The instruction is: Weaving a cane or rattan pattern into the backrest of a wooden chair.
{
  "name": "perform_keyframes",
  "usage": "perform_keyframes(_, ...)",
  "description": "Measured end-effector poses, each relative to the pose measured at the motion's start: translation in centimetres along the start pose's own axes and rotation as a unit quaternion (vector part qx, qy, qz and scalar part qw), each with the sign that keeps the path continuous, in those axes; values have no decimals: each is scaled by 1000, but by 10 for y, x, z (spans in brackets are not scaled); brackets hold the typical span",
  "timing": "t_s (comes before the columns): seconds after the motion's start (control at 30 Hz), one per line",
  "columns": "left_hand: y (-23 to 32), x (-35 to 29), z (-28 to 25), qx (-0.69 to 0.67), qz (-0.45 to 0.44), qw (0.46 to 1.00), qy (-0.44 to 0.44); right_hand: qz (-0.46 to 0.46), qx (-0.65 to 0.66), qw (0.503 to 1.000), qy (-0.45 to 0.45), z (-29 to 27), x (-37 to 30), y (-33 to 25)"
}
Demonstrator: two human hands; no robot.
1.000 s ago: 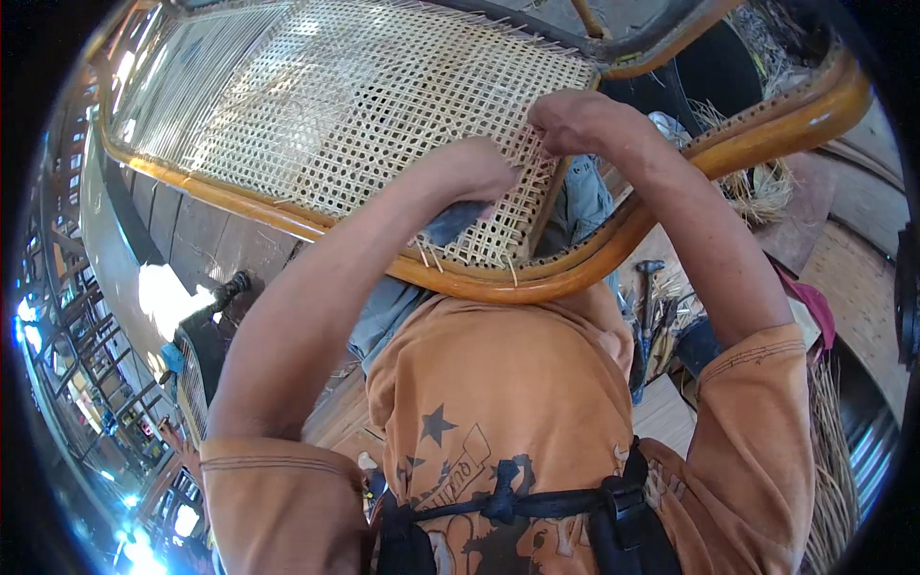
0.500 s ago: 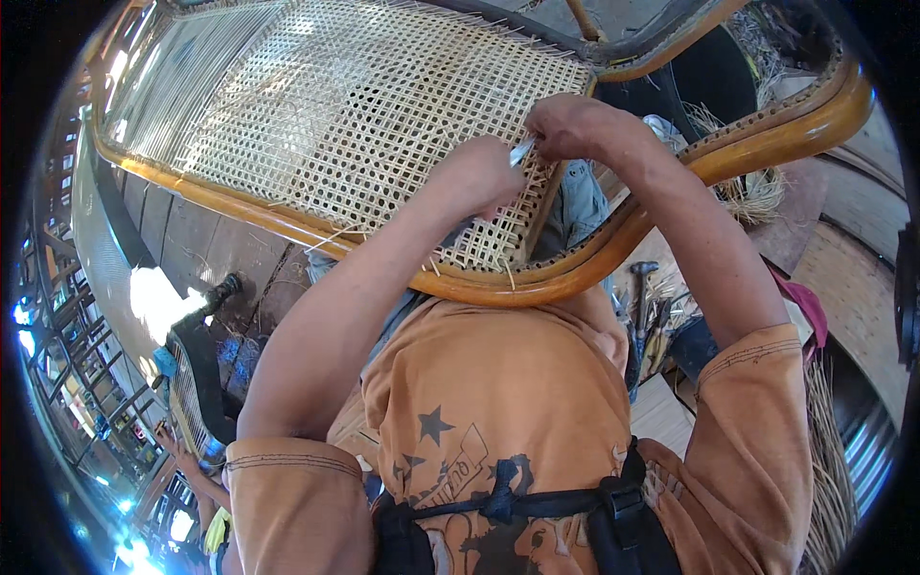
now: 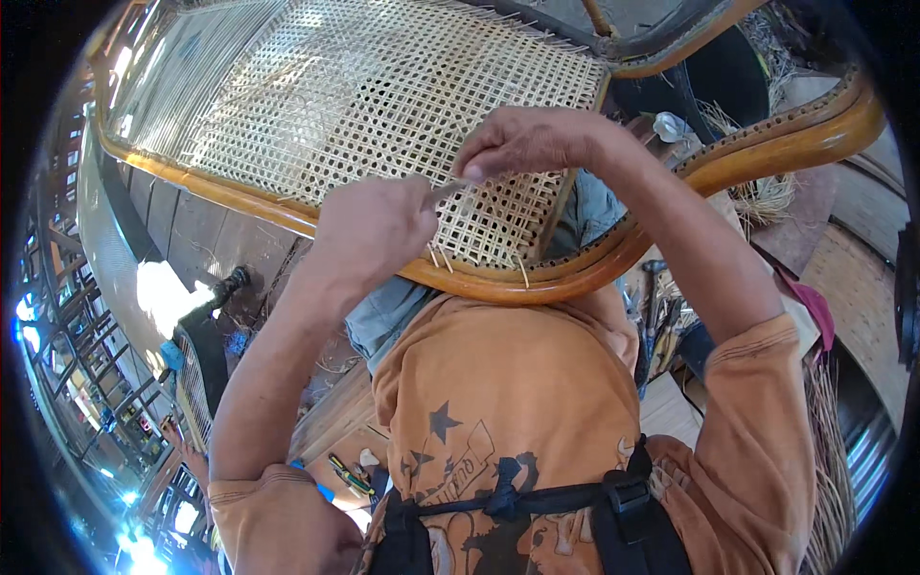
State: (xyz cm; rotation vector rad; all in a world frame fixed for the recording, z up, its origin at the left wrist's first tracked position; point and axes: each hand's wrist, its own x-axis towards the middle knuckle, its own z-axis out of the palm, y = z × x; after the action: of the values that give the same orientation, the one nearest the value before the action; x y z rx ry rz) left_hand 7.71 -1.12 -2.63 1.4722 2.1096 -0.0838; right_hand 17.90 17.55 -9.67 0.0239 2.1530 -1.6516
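A curved wooden chair frame (image 3: 537,286) holds a woven cane panel (image 3: 402,105) before me, with loose strand ends along its edges. Over the near part of the weave, my left hand (image 3: 376,228) is closed round a knife-like tool, whose narrow metal blade (image 3: 443,193) points to the right. Its handle is hidden in the fist. My right hand (image 3: 517,144) is closed just beyond the blade's tip, fingers curled and thumb pressed in. Whatever lies in that pinch is too small to make out.
A hammer (image 3: 653,283) lies among other tools right of my lap. Bundled cane strands (image 3: 832,450) stand at the lower right, and more cane (image 3: 762,196) is heaped beyond the frame. Yellow-and-black hand tools (image 3: 350,474) lie at the lower left. Another person's hand (image 3: 174,436) shows far left.
Both hands have moved left across the weave, the left one farther and slightly lower. The blade has come left with it, and a gap now shows between the fists.
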Motion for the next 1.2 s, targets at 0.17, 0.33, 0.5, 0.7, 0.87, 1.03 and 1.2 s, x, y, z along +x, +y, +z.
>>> perform_keyframes(0.17,8,39,0,-262,-65,950,-156,102,-185,975,66,-22,-14,-17)
perform_keyframes(0.33,27,84,27,-354,-81,872,-327,203,-236,948,65,-36,-20,20)
perform_keyframes(0.5,42,94,18,-400,-205,825,-344,220,-260,937,83,-37,-21,10)
perform_keyframes(0.7,37,113,30,-372,-183,821,-394,240,-272,929,71,-37,-23,-4)
perform_keyframes(0.87,51,111,32,-409,-206,813,-359,192,-315,927,65,-36,-19,23)
perform_keyframes(1.03,66,103,19,-202,-61,923,-322,173,-348,921,13,-36,-4,49)
perform_keyframes(1.2,55,101,35,-103,79,963,-236,123,-352,928,-10,-27,-6,37)
